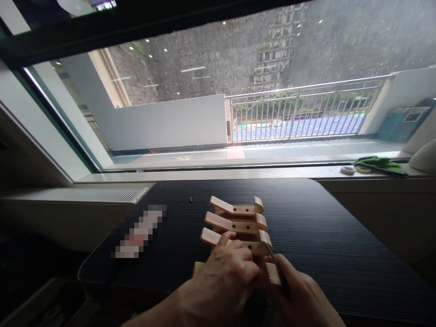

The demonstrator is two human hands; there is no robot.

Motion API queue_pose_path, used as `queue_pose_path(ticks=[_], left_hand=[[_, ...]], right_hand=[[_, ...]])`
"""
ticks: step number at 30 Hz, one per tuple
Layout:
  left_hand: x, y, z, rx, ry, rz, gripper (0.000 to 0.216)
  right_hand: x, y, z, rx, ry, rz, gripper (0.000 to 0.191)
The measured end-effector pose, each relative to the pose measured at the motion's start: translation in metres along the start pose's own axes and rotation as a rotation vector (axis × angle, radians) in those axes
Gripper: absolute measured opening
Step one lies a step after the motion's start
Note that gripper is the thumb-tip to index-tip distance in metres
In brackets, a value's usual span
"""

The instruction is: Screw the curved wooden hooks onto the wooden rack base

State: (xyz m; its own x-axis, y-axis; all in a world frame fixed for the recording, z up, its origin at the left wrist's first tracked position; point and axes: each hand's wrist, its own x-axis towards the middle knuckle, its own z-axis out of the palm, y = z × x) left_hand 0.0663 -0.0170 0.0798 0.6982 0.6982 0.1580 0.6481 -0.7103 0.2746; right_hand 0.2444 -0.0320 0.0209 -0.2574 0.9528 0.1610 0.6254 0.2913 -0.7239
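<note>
A wooden rack [223, 222] with several hook-shaped slats, most showing dark screw holes, lies on the black table. My left hand [231, 268] is closed over the rack's near part, its fingers curled on the third slat from the back. In my right hand [298, 290], at the rack's near right, is a screwdriver [270, 249] with a thin metal shaft and dark handle. Its shaft points up and left, beside the third slat's curved end. My hands hide much of the rack's near end, and the screwdriver's grip is mostly covered.
A small screw [191, 199] rests on the black table [340, 245] behind the rack. Something pixelated [141, 234] lies at the left. Tape rolls [348, 170] and a green glove [379, 164] are on the windowsill. A radiator grille [112, 194] adjoins the table's left.
</note>
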Motion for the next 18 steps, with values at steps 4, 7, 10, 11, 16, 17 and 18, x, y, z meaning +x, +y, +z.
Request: queue_pose_path(ticks=[4,7,10,11,16,17,18], left_hand=[[-0.002,0.001,-0.009,0.017,0.000,0.010,0.014],[-0.002,-0.001,-0.007,0.059,0.020,0.013,0.015],[0.000,-0.002,-0.003,0.110,0.022,0.032,0.012],[0.000,-0.002,-0.002,0.124,0.025,0.040,0.011],[0.000,-0.003,-0.007,0.133,0.012,0.091,0.010],[0.000,-0.003,-0.008,0.126,0.009,0.090,0.010],[0.000,-0.003,-0.008,0.122,0.012,0.081,0.009]], right_hand=[[0.002,-0.003,-0.001,-0.018,0.017,-0.007,0.007],[0.002,-0.004,-0.001,-0.026,0.033,-0.002,0.008],[0.002,-0.001,0.003,-0.019,0.051,0.002,0.006],[0.001,0.001,0.004,-0.015,0.059,0.000,0.006],[-0.001,0.006,0.008,-0.004,0.071,0.009,0.009],[-0.001,0.006,0.008,-0.002,0.066,0.009,0.010],[-0.001,0.006,0.008,0.001,0.061,0.010,0.010]])
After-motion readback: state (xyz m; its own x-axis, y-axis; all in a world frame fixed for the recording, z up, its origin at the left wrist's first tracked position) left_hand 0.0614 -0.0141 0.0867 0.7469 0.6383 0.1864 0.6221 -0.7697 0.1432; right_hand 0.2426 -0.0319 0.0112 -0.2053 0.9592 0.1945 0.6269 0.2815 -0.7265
